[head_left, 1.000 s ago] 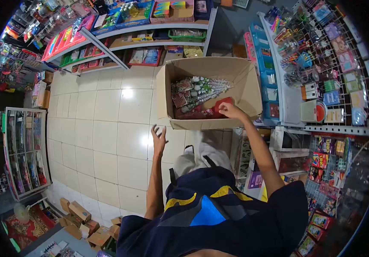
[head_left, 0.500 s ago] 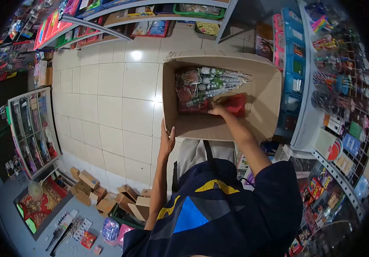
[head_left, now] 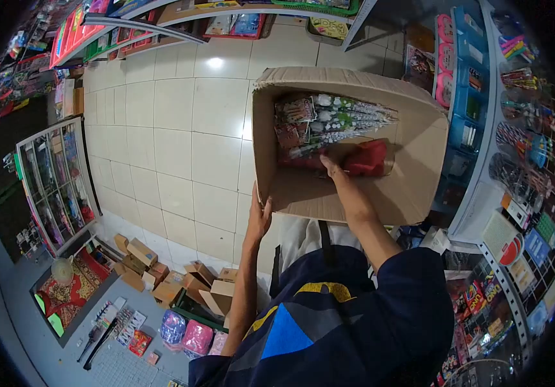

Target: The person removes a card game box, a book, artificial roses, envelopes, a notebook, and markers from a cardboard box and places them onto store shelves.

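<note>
A large open cardboard box (head_left: pixel 355 209) is in front of my body. My left hand (head_left: pixel 261 216) grips its near left corner, with the fingers along the outer side. Inside the box, my right hand (head_left: pixel 331 168) reaches down onto a flat red item (head_left: pixel 369 159), its fingers closed at the item's left part; the fingertips are partly hidden. Beyond that hand lie several wrapped artificial flowers (head_left: pixel 345 119), white and green, with their narrow ends to the right. Small printed packets (head_left: pixel 295 111) are stacked at the box's left end.
Shelves with trays (head_left: pixel 238 26) run along the far side. Blue bins (head_left: pixel 467 84) and hanging goods on a rack (head_left: pixel 516 122) stand close on the right. Tiled floor (head_left: pixel 174 148) extends left of the box. Small cartons (head_left: pixel 174 284) and a glass display case (head_left: pixel 58 184) are farther left.
The view has shifted, so the box appears farther right and a little lower. My left hand stays on the box corner. My right hand remains at the red item, which now lies flatter.
</note>
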Demonstrator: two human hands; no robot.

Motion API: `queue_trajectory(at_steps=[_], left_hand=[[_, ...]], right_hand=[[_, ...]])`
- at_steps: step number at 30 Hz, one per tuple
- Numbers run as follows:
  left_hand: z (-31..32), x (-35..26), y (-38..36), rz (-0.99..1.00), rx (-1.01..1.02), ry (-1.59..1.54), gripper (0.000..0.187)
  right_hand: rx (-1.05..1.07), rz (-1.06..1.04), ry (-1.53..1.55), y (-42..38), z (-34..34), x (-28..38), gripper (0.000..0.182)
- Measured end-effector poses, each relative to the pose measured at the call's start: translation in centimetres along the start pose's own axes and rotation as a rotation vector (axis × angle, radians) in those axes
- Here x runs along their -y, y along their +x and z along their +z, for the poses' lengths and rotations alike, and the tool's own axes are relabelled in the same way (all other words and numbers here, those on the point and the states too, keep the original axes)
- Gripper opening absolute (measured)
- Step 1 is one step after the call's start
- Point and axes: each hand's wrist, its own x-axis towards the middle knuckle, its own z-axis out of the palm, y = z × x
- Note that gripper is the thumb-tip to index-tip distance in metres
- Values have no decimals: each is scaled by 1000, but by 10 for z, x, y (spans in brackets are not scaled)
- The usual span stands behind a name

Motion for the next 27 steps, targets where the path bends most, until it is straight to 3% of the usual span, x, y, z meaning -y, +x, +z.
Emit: queue_trajectory(at_steps=[4, 9, 12, 15, 20, 27], left_hand=[[0, 11, -2, -41, 9, -42, 58], [-1, 8, 2, -41, 2, -36, 56], [1, 6, 5, -27, -14, -80, 55], [1, 21, 3, 134, -59, -7, 54], [3, 44, 9, 221, -62, -15, 55], [3, 46, 8, 359, -127, 3, 55]], right_hand=[[44, 2, 248, 0, 9, -13, 65], [274, 31, 768, 0, 5, -19, 57], [299, 57, 913, -16, -10, -6, 37], [332, 81, 809, -53, -44, 23, 34], [441, 85, 969, -95, -65, 30, 26], [361, 231, 1015, -153, -84, 40, 13]])
